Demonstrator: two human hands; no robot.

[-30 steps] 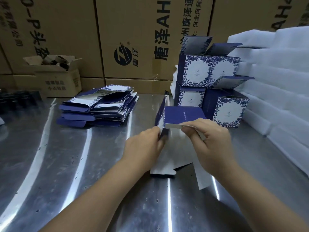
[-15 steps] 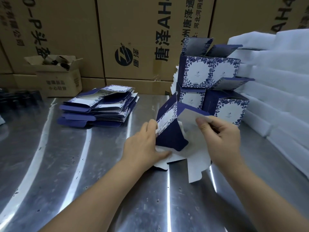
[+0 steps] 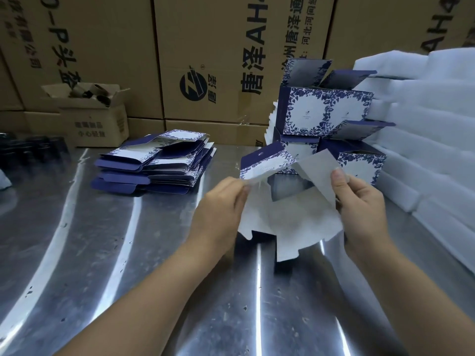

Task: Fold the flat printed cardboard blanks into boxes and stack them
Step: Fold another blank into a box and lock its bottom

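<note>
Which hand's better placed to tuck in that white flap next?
Right, probably: the right hand pinches the flap, while the left hand holds the box by its printed panel.

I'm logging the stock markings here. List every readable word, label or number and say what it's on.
"唐泽AH", then a cut-off character: middle brown carton, printed sideways.
"唐泽" beside a round logo: same carton.
"小心轻放": small open carton.
"-P头盔", uncertain: left brown carton.
Too small or blurred: fine print on the folded boxes, the smaller carton lines.
</note>
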